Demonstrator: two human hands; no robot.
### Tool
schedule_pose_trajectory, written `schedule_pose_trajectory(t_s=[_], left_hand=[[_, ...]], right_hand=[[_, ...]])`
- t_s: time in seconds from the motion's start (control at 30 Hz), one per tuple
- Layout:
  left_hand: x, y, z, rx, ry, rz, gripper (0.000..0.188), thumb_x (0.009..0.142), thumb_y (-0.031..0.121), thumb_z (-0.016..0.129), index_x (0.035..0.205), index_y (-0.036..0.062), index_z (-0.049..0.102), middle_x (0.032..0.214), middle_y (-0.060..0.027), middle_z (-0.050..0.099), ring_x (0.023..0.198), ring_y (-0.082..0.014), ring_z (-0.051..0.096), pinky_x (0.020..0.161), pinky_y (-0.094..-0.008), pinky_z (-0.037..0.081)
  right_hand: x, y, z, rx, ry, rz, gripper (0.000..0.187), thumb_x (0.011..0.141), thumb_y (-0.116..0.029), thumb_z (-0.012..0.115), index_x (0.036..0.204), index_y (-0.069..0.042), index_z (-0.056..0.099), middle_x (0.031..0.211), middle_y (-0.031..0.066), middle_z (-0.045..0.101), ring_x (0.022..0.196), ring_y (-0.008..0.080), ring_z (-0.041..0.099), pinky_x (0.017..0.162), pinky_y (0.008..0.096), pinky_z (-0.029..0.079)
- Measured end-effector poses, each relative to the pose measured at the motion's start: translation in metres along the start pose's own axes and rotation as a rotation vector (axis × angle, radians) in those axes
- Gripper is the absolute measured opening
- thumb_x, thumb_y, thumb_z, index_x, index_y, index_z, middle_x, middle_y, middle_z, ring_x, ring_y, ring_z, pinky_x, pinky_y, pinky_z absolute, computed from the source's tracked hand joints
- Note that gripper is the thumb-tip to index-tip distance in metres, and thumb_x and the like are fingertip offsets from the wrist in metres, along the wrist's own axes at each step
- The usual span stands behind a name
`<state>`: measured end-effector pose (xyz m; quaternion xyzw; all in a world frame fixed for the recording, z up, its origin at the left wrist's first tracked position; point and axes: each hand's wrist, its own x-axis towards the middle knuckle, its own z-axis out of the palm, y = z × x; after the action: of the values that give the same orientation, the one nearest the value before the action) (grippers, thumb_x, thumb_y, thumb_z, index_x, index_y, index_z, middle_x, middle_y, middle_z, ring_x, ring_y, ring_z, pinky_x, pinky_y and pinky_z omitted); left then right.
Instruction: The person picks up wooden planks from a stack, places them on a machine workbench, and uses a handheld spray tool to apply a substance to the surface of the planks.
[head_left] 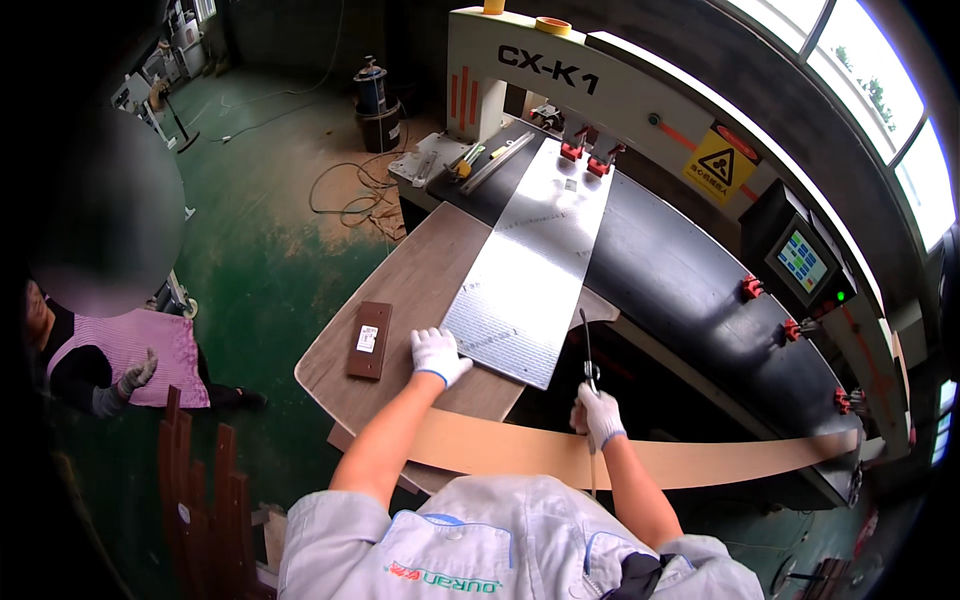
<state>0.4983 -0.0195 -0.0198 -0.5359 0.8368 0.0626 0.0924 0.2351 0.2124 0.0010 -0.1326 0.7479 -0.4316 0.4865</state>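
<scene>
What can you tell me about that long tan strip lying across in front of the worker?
The long tan strip looks like thin, flexible wood veneer or edge banding, smooth and pale brown. It runs from near the person's left arm rightward to the machine's far end, bowing slightly. The gloved right hand, holding a thin metal tool, rests at its upper edge. The left hand is off it, on the brown board.

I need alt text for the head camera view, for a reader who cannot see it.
A person's gloved left hand rests on a brown wooden panel beside a metal plate, while the gloved right hand grips a thin metal tool above a long tan strip.
</scene>
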Motion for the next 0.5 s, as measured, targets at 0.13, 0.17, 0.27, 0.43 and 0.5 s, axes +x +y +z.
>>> schedule_pose_trajectory(t_s=[0.13, 0.17, 0.27, 0.43, 0.5], left_hand=[[-0.024, 0.029, 0.017, -0.151, -0.005, -0.002, 0.079, 0.08, 0.064, 0.072, 0.127, 0.0018, 0.062, 0.124, -0.0215, 0.065, 0.123, -0.0349, 0.058, 0.113, -0.0476, 0.036], [-0.024, 0.034, 0.019, -0.222, 0.007, -0.008, 0.078, 0.081, 0.064, 0.072, 0.127, 0.0012, 0.061, 0.126, -0.0228, 0.064, 0.124, -0.0362, 0.057, 0.115, -0.0479, 0.036], [-0.033, 0.037, 0.018, -0.434, -0.014, -0.041, 0.086, 0.081, 0.052, 0.081, 0.14, -0.0034, 0.052, 0.134, -0.0257, 0.06, 0.127, -0.0381, 0.057, 0.114, -0.0484, 0.04], [-0.059, 0.046, 0.048, -1.878, 0.529, -0.355, 0.078, 0.096, 0.017, 0.076, 0.154, -0.0089, 0.03, 0.139, -0.0185, 0.059, 0.124, -0.0267, 0.061, 0.103, -0.039, 0.052], [-0.084, 0.05, 0.047, -2.032, 0.202, -0.479, 0.063, 0.097, 0.016, 0.073, 0.146, -0.0099, 0.043, 0.131, -0.0167, 0.064, 0.118, -0.0253, 0.063, 0.103, -0.0386, 0.052]], right_hand=[[0.06, -0.013, 0.0, -0.008, -0.085, 0.179, 0.046, 0.098, -0.057, 0.065, 0.084, -0.013, 0.065, 0.077, -0.0003, 0.066, 0.06, 0.017, 0.06, 0.05, 0.034, 0.036], [0.073, -0.011, 0.002, 0.09, -0.091, 0.189, 0.047, 0.097, -0.06, 0.065, 0.084, -0.014, 0.066, 0.078, -0.0014, 0.067, 0.06, 0.0172, 0.06, 0.049, 0.0357, 0.033], [0.081, -0.02, 0.014, 0.206, -0.142, 0.153, 0.035, 0.101, -0.043, 0.067, 0.087, -0.011, 0.069, 0.076, 0.0032, 0.064, 0.061, 0.0161, 0.058, 0.06, 0.0346, 0.05], [0.038, -0.035, 0.042, 0.239, -0.28, 0.098, 0.035, 0.102, -0.037, 0.068, 0.085, -0.006, 0.067, 0.072, 0.0041, 0.062, 0.06, 0.0172, 0.06, 0.06, 0.0348, 0.054], [-0.011, -0.057, 0.049, 0.127, -0.412, 0.175, 0.037, 0.104, -0.036, 0.064, 0.09, -0.001, 0.068, 0.078, 0.0089, 0.068, 0.07, 0.0208, 0.068, 0.07, 0.0384, 0.06]])
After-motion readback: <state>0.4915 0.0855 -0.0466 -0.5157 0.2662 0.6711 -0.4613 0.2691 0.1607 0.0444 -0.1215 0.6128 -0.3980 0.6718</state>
